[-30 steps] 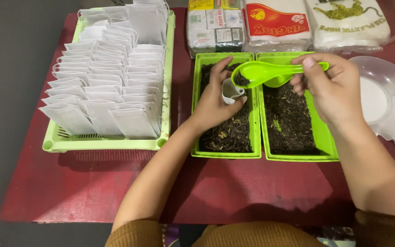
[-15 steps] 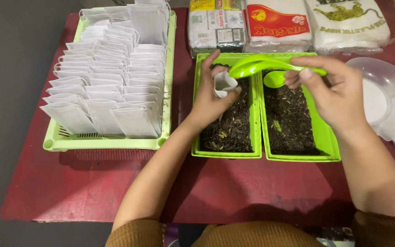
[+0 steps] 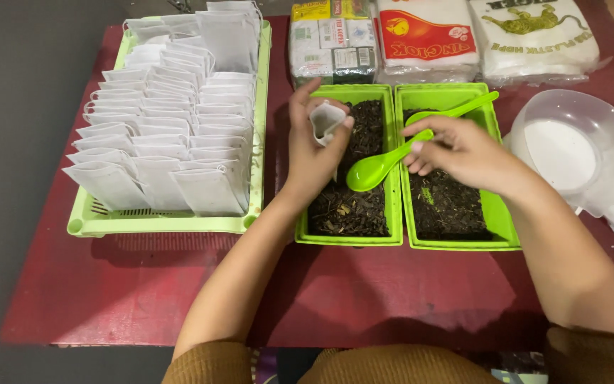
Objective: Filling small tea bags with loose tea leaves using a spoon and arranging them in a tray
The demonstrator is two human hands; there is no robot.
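My left hand [image 3: 314, 153] holds a small white paper pouch [image 3: 325, 119] with its mouth held apart, above the left green tray [image 3: 346, 240] of dark loose leaves. My right hand [image 3: 463, 151] grips a green plastic spoon [image 3: 374, 169] by the handle; its empty bowl points down-left over the divide between the two trays. A second green spoon [image 3: 456, 110] lies in the right green tray [image 3: 463, 245], which also holds dark leaves.
A large light-green basket [image 3: 158, 224] at the left holds several rows of filled white pouches. Three plastic-wrapped packages [image 3: 428, 35] line the far edge. A clear plastic bowl [image 3: 570, 142] with white pouches stands at the right on the red table [image 3: 143, 291].
My right hand has lowered the spoon from over the pouch down toward the trays, and its bowl now points down-left. My left hand still holds the pouch, lifted slightly.
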